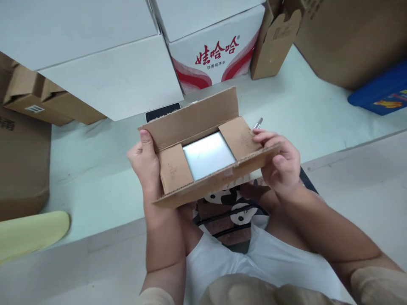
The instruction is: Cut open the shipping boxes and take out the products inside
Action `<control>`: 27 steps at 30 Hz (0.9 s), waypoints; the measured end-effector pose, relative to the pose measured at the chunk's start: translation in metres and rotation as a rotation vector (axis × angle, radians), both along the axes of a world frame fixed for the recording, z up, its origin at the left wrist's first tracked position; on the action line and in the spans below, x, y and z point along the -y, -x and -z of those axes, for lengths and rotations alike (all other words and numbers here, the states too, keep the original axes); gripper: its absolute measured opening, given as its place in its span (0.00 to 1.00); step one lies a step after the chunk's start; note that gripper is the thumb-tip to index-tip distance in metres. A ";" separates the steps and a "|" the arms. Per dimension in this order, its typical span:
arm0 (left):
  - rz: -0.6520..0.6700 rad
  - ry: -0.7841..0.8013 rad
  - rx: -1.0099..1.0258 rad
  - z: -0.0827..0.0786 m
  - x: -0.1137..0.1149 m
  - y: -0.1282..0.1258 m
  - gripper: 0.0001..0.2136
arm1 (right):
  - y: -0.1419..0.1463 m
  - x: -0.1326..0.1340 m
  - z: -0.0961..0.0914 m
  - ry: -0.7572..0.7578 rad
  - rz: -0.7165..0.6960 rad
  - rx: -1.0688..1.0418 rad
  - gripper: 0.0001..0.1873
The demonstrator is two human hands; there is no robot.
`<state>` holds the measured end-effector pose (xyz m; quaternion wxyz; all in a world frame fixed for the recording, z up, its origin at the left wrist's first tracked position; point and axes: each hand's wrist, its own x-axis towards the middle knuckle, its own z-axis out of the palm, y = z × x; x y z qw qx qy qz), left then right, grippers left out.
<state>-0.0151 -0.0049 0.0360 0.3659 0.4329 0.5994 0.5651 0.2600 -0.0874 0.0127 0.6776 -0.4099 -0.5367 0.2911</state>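
Plain brown on the open rectangular cardboard box (194, 119), glossy silver-white on the flat object (210, 156) inside. Red lettering and red-and-pink bands across the white cardboard carton (216, 72) beyond. Pale green over the worktop (98, 169), pale yellow on the rounded object (32, 233) near left.

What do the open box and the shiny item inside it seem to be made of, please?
The open box seems matt brown corrugated cardboard, judging by the ridged edge of its near flap. The shiny item looks smooth and silvery, with a pale sheen; it could be metal or glossy plastic.
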 end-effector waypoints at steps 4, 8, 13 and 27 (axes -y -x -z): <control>-0.147 -0.352 -0.264 -0.007 0.005 -0.006 0.24 | 0.006 0.007 -0.015 0.016 0.077 -0.020 0.29; -0.319 -0.776 -0.296 -0.010 0.018 -0.015 0.20 | 0.006 0.008 -0.018 0.044 0.122 -0.044 0.32; 0.148 -0.783 -0.432 -0.005 0.033 -0.004 0.06 | 0.004 0.005 -0.011 0.015 0.079 -0.108 0.31; 0.425 -0.524 -0.155 -0.001 0.037 0.009 0.23 | 0.000 0.001 -0.008 0.016 0.069 0.017 0.31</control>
